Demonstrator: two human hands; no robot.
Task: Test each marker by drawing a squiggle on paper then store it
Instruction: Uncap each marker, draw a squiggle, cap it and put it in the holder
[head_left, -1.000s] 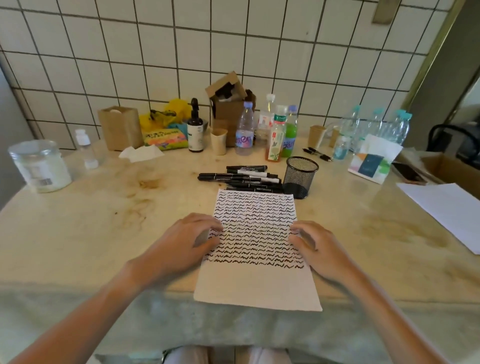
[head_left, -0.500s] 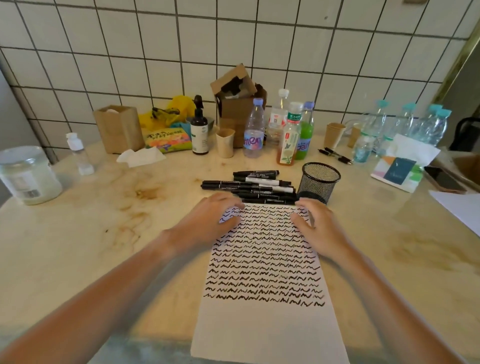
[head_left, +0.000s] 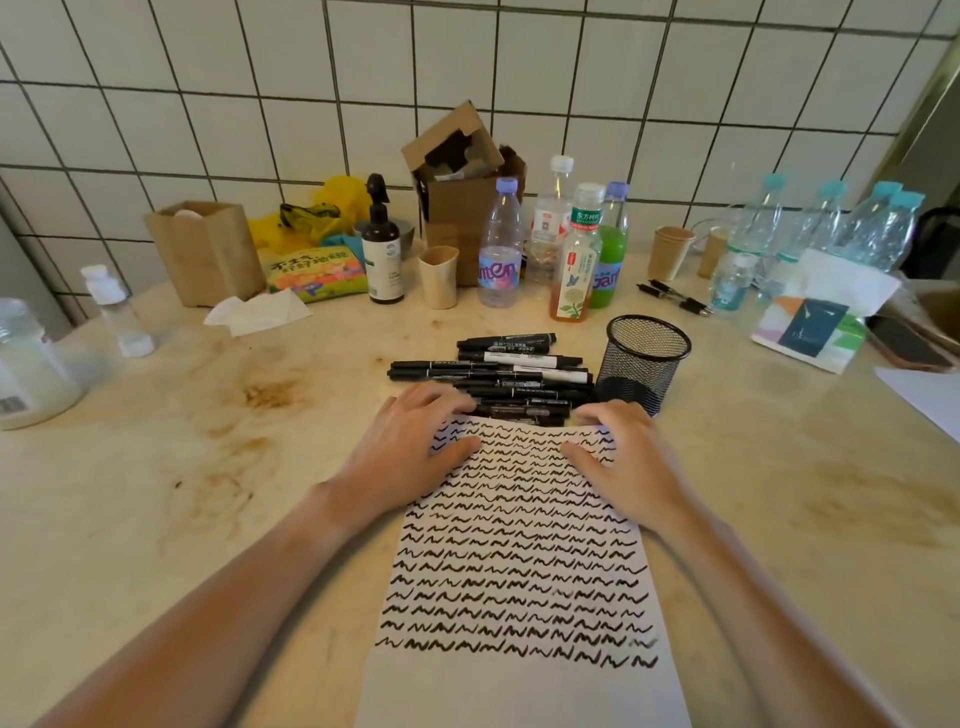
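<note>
Both hands lie on the far end of the paper, left hand and right hand with fingers loosely bent, grasping nothing that we can see. Just beyond our fingertips sits the heap of markers; the mesh cup stands just past the right hand. We judge a careless reach could scatter the markers or tip the cup, and the paper has little blank room left.
</note>
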